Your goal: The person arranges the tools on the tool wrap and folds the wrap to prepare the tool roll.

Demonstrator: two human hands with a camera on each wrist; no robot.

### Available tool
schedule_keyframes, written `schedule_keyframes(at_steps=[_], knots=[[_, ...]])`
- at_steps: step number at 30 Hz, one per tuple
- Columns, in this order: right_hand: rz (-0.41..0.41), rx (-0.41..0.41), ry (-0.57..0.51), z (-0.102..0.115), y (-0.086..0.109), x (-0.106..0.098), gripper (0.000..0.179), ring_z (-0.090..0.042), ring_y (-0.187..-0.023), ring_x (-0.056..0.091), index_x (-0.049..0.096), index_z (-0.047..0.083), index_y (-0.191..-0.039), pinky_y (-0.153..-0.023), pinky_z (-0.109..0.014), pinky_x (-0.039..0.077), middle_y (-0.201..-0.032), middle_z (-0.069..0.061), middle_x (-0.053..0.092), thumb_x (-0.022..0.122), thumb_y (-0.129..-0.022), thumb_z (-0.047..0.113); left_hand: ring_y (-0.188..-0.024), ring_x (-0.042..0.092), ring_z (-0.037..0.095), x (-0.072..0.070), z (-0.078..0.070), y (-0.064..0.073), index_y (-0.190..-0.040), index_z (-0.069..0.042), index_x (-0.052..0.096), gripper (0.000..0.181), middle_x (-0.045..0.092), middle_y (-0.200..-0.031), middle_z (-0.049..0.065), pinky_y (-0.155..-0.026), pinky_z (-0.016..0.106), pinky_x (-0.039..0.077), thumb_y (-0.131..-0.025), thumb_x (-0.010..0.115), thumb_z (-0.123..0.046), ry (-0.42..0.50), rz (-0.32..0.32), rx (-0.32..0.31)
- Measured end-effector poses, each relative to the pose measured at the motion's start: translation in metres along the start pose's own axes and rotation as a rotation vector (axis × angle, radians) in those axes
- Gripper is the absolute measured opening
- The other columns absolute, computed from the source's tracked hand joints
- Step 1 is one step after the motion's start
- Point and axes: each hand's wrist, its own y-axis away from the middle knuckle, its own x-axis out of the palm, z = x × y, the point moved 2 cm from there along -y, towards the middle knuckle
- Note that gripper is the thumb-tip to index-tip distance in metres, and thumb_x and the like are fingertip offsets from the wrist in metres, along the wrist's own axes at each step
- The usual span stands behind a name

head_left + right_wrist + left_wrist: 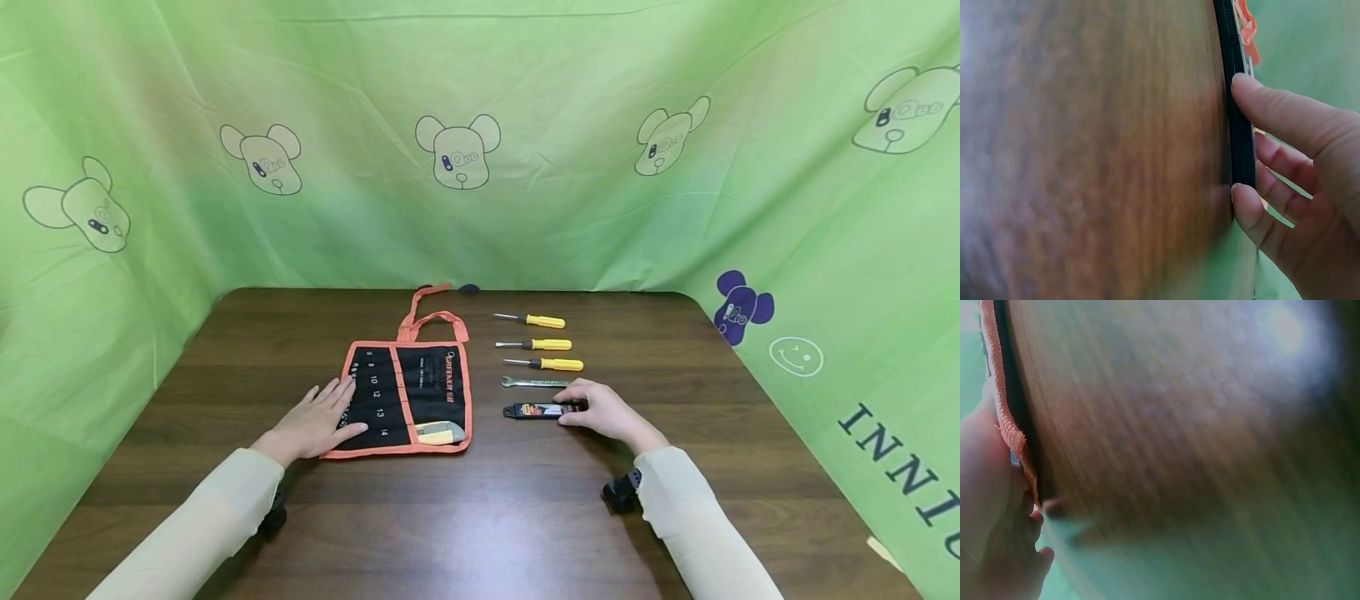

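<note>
My left hand point(318, 421) lies flat on the left edge of a black tool pouch point(431, 400) with orange trim, fingers straight. In the left wrist view that hand point(997, 506) is beside the pouch's orange edging point(1000, 394). A grey-and-yellow utility knife point(440, 432) sits in the pouch's lower right pocket. To the right of the pouch, my right hand point(600, 411) grips the right end of a flat black case point(534, 411) with a printed label. In the right wrist view, the thumb and fingers point(1272, 112) are bent around the case's edge point(1241, 137).
Beyond the case lies a small open-ended wrench point(534, 383). Farther back are three yellow-handled screwdrivers, the nearest screwdriver point(561, 364) next to the wrench. Orange straps point(437, 317) extend from the pouch's far edge. Green printed cloth point(457, 225) hangs behind the brown wooden table point(480, 533).
</note>
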Motion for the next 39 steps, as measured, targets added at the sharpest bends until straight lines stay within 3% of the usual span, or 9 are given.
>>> schedule_keyframes(at_steps=[39], knots=[[0.010,-0.028,0.027,-0.0008,0.0002,-0.0015,0.011,-0.015,-0.080,0.052,0.068,0.005,-0.093,-0.073,-0.035,0.043,-0.089,0.002,0.058,0.069,-0.082,0.008,-0.135,0.015,0.038,-0.0010,-0.0014,0.0005,-0.143,0.006,0.021,0.080,0.018,-0.148,0.022,-0.105,0.054,0.012,-0.093,0.040,-0.053,-0.002,0.004,-0.010]])
